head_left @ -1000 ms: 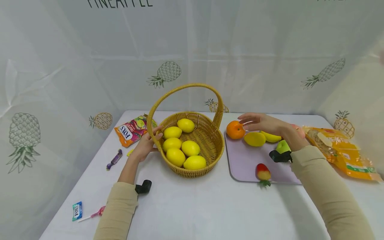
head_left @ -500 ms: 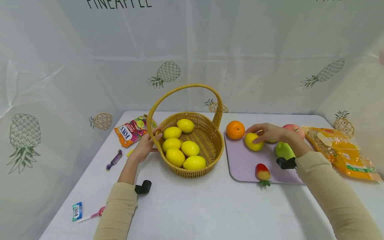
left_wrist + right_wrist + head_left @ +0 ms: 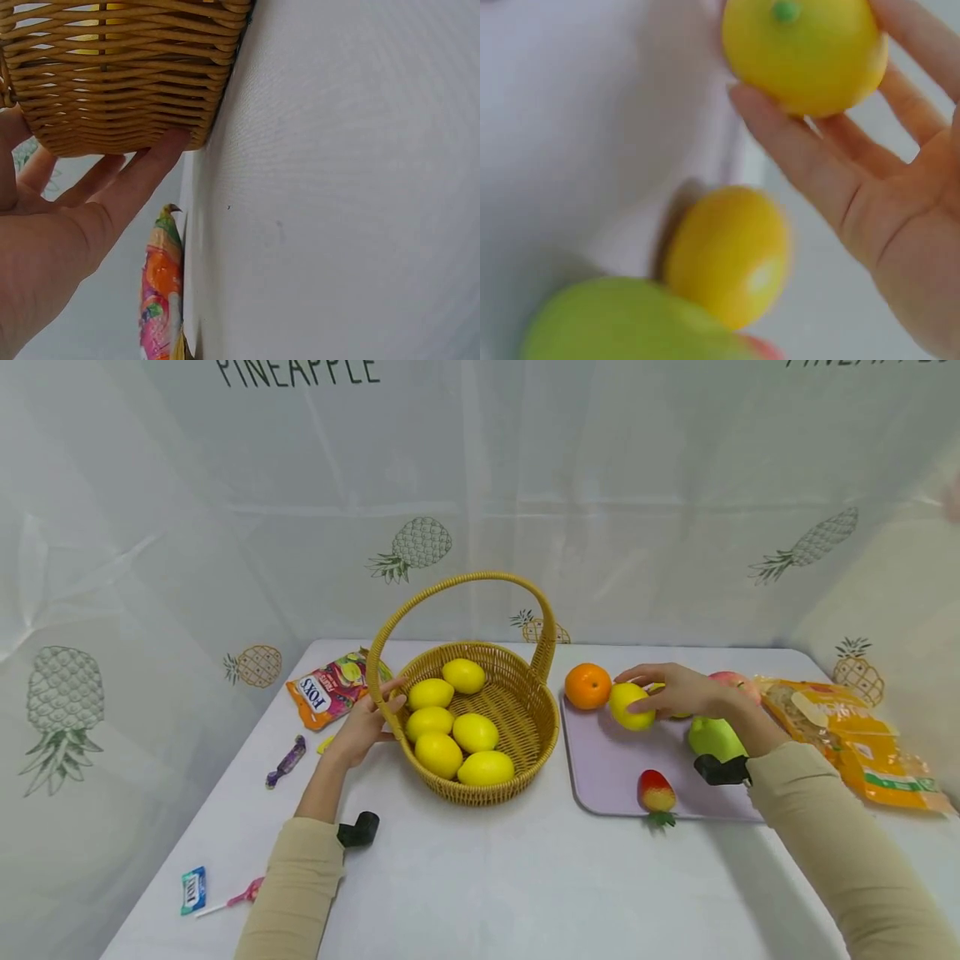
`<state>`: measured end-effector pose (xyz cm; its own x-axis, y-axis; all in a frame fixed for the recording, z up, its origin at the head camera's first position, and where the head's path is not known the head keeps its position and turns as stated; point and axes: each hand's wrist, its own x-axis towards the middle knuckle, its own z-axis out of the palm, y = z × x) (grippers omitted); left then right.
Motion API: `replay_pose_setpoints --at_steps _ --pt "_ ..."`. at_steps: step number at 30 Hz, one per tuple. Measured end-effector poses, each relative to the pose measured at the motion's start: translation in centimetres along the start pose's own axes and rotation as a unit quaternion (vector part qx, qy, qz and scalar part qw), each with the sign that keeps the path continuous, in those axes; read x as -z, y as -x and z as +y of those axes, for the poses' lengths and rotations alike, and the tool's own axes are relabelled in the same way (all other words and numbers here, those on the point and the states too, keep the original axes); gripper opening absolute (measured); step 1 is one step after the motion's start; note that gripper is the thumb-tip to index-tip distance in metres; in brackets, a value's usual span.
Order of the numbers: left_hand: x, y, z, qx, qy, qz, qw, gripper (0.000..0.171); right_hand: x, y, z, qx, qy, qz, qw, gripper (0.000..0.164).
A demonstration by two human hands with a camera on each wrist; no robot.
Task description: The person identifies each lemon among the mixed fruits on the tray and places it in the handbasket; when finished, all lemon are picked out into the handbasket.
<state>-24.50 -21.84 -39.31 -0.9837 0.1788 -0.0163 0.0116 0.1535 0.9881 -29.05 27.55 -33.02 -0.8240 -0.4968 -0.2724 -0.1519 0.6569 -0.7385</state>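
My left hand [image 3: 360, 727] holds the left side of a yellow wicker basket [image 3: 543, 739]; in the left wrist view its fingers lie against the outer wall [image 3: 127, 82]. Several lemons [image 3: 476, 732] sit in the basket. Over the tray at the right, my right hand [image 3: 675, 691] pinches a yellow lemon [image 3: 628, 708] between thumb and fingers. A green nub shows on that lemon [image 3: 802, 52] in the right wrist view. Just left of it is an orange [image 3: 587, 686]. Another yellow fruit [image 3: 731, 255] lies below the hand in the right wrist view, partly hidden in the head view.
The lilac tray [image 3: 600, 777] also bears a green fruit [image 3: 712, 739], a strawberry [image 3: 656, 792] and a pink-red fruit [image 3: 735, 682]. An orange snack bag [image 3: 862, 739] lies at right. At left are a candy bag [image 3: 330, 689], wrapped sweets [image 3: 287, 762] and a lollipop [image 3: 243, 893].
My right hand has come down from above the tray, taken hold of the lemon and shifted it slightly up and toward the orange. The left hand and basket have stayed put.
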Motion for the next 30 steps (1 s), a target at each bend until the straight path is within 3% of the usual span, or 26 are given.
replay_pose_setpoints --at_steps 7,15,21,30 --pt "0.3 0.4 1.0 -0.009 -0.008 0.004 0.9999 0.05 0.1 0.2 -5.7 0.062 -0.025 -0.017 0.998 0.055" --pt "0.5 0.3 0.7 -0.009 -0.007 0.005 0.9999 0.052 -3.8 -3.6 -11.3 0.115 -0.037 -0.065 0.99 0.058" --pt "0.4 0.2 0.3 -0.006 -0.001 0.008 1.0 0.05 -6.8 -7.5 -13.7 0.118 -0.043 -0.071 0.99 0.06" --pt "0.0 0.1 0.0 0.005 0.004 0.006 1.0 0.048 -10.1 -11.4 -13.9 0.058 -0.071 -0.033 0.995 0.062"
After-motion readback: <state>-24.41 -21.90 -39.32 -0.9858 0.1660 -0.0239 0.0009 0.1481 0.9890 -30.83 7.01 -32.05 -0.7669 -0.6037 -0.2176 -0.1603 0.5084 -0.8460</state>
